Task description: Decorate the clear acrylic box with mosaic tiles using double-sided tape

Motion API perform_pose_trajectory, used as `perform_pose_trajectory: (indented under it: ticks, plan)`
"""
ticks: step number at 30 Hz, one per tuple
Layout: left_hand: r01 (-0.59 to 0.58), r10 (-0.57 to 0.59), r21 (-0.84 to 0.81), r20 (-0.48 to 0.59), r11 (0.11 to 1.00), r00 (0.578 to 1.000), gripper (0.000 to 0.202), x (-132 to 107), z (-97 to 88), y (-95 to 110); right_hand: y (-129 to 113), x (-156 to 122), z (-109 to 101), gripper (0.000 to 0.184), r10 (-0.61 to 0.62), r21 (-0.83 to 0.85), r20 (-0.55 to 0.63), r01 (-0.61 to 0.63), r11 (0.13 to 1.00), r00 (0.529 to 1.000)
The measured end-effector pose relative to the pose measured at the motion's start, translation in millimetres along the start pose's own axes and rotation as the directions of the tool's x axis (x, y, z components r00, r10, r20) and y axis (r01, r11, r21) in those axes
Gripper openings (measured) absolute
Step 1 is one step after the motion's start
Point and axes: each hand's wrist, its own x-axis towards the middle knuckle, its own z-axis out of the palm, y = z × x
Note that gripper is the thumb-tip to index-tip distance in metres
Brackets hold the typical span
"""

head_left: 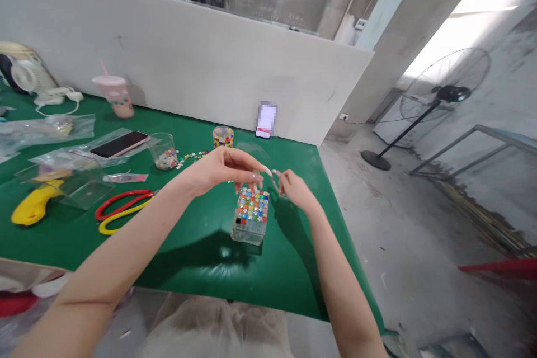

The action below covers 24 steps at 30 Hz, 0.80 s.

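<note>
Though clear below, mosaic-studded box (252, 207)

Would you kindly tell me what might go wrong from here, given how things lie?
The left hand, just above the tiled box, might nudge it or its tiles. The left forearm crosses over part of the scissors, so lowering it could shift them. The clear cup of small pieces could tip if bumped.

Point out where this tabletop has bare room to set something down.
Free: the green tabletop nearest the person, between the scissors and the mosaic box; also right of that box, partly under the right forearm. Crowded: the left half, with a smartphone, clear cup of beads and pink tumbler.
</note>
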Motion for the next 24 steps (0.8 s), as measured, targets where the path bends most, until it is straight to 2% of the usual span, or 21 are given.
perform_pose_trajectory:
  ticks: [2,4,5,6,8,12,18,22,24]
  plan:
    - [-0.078,0.078,-0.011,-0.001,0.997,0.997,0.013,-6.8,9.2,14.6,-16.8,-4.5,-29.7,0.040,-0.060,0.111,-0.035,0.064,0.992,0.998]
    - [-0.175,0.176,0.025,-0.070,0.984,0.982,0.019,-12.5,17.6,26.8,-36.4,-16.8,-56.3,0.040,-0.142,0.226,-0.100,0.161,0.961,0.985]
    - [-0.225,0.230,0.053,-0.117,0.973,0.966,0.020,-14.9,21.4,31.4,-46.3,-25.5,-66.9,0.036,-0.222,0.385,-0.184,0.278,0.880,0.957]
    - [-0.267,0.278,0.087,-0.158,0.960,0.947,0.021,-16.8,24.6,34.9,-55.6,-35.5,-75.0,0.032,-0.276,0.473,-0.249,0.365,0.802,0.928]
    - [-0.324,0.352,0.151,-0.223,0.934,0.909,0.021,-19.4,29.2,38.6,-71.0,-56.2,-84.1,0.023,-0.300,0.492,-0.313,0.424,0.760,0.901]
    - [-0.375,0.429,0.220,-0.309,0.900,0.849,0.026,-19.6,29.4,35.8,-84.2,-82.8,-82.9,0.014,-0.269,0.506,-0.359,0.428,0.749,0.894]
    - [-0.351,0.477,0.343,-0.422,0.871,0.771,0.022,-13.7,26.8,23.8,-82.5,-82.4,-71.3,0.006,-0.316,0.535,-0.295,0.430,0.727,0.902]
    - [-0.305,0.450,0.352,-0.478,0.885,0.754,0.015,-5.0,26.4,17.8,-82.6,-74.2,-62.3,0.009,-0.302,0.598,-0.243,0.388,0.702,0.922]
    - [-0.240,0.410,0.368,-0.503,0.898,0.761,0.011,2.8,21.4,14.1,-81.0,-63.9,-59.2,0.011,-0.274,0.584,-0.228,0.356,0.729,0.934]
